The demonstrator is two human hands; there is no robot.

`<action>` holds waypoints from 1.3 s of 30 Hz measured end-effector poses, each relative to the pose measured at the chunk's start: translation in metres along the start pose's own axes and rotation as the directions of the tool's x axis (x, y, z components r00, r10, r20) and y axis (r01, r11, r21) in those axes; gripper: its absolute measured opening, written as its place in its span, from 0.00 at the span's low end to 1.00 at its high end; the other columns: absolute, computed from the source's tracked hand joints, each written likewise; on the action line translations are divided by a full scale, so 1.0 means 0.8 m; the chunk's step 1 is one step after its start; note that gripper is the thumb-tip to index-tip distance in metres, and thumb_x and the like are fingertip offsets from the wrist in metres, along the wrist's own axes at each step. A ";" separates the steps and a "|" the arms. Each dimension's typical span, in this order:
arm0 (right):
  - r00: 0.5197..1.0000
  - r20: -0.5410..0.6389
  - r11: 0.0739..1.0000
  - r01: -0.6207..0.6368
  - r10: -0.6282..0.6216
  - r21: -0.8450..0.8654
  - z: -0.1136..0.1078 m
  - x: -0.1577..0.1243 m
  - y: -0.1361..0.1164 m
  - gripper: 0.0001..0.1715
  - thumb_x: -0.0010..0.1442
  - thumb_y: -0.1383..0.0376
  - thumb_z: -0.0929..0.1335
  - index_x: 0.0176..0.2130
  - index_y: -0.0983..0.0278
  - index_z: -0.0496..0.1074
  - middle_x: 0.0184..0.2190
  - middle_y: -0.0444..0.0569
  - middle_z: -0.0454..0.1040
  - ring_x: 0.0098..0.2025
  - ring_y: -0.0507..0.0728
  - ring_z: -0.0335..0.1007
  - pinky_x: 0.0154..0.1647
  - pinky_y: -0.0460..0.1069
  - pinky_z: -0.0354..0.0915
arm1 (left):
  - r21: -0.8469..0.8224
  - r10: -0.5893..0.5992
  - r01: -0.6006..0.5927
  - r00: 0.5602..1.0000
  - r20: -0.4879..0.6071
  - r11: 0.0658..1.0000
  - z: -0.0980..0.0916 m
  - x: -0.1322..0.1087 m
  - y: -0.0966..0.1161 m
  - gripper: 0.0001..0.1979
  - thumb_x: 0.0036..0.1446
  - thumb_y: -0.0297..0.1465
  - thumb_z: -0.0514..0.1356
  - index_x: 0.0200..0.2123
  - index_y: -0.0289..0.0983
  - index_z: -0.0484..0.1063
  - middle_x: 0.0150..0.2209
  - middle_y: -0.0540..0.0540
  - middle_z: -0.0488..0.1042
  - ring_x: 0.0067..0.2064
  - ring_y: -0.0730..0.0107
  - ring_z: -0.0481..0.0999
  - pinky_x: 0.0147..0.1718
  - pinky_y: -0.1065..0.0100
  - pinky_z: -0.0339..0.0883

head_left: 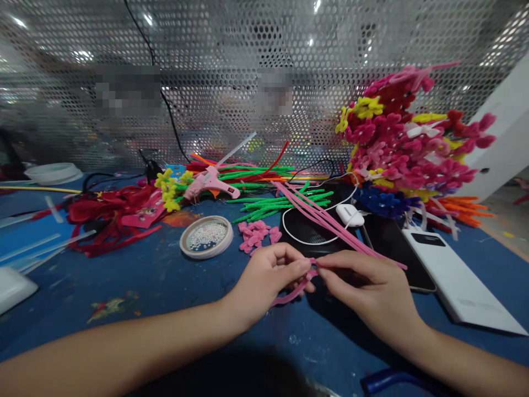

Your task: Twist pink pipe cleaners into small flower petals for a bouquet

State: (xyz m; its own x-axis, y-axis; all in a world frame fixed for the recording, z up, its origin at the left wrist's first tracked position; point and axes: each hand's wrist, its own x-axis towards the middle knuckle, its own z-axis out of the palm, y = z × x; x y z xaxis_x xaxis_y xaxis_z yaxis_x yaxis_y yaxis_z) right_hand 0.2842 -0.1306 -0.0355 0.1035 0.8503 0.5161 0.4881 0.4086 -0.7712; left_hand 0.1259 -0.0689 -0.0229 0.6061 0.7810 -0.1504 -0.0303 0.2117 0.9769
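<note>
A pink pipe cleaner point(289, 296) is bent into loops between my hands, its free end curving down to the left. My left hand point(275, 270) is closed on it, thumb over the bent part. With thumb and fingertips, my right hand point(367, 281) pinches the same pipe cleaner at its right side. Just beyond my fingers lie small pink folded pipe-cleaner pieces point(253, 236). Several straight pink pipe cleaners point(326, 218) slant past my right hand. A round dish of small white beads point(206, 237) stands to the left of my hands.
A pink glue gun point(210, 183) rests among green pipe cleaners point(285, 204). Red ribbons point(111, 212) lie at left. To the right are an earbud case point(350, 215), a dark phone point(392, 248), a white box point(463, 281) and a large fuzzy flower bunch point(405, 143). Perforated metal point(231, 66) stands behind.
</note>
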 end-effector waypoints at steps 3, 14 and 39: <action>0.998 0.040 0.998 0.056 -0.056 -0.009 -0.002 0.001 0.002 0.09 0.52 0.74 0.68 0.32 0.62 0.76 0.28 0.44 0.78 0.28 0.50 0.74 0.29 0.41 0.69 | 0.000 -0.002 0.002 1.000 -0.007 1.000 0.000 0.000 0.000 0.08 0.52 0.31 0.62 0.26 0.33 0.68 0.20 0.51 0.74 0.19 0.80 0.69 0.20 0.78 0.59; 0.906 0.363 0.975 0.222 -0.216 0.025 -0.009 0.003 0.004 0.11 0.58 0.75 0.63 0.37 0.63 0.71 0.31 0.46 0.72 0.33 0.51 0.67 0.34 0.45 0.63 | 0.047 -0.023 0.023 1.000 0.008 0.999 0.000 -0.003 0.001 0.07 0.48 0.30 0.63 0.24 0.33 0.69 0.20 0.51 0.72 0.23 0.76 0.73 0.23 0.77 0.62; 0.984 0.142 0.961 -0.139 0.107 0.239 0.004 -0.004 0.011 0.09 0.57 0.67 0.67 0.33 0.60 0.59 0.30 0.43 0.70 0.30 0.50 0.69 0.31 0.45 0.66 | 0.096 0.046 -0.048 0.999 0.025 0.994 0.002 -0.004 -0.003 0.19 0.44 0.21 0.62 0.31 0.39 0.52 0.25 0.56 0.73 0.25 0.79 0.72 0.27 0.76 0.63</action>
State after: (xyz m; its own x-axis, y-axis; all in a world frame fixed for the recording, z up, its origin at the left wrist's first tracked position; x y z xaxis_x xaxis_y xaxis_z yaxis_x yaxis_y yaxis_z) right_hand 0.2853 -0.1284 -0.0455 0.0310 0.9274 0.3728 0.2477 0.3542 -0.9018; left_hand 0.1256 -0.0730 -0.0245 0.6241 0.7747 -0.1019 0.0173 0.1167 0.9930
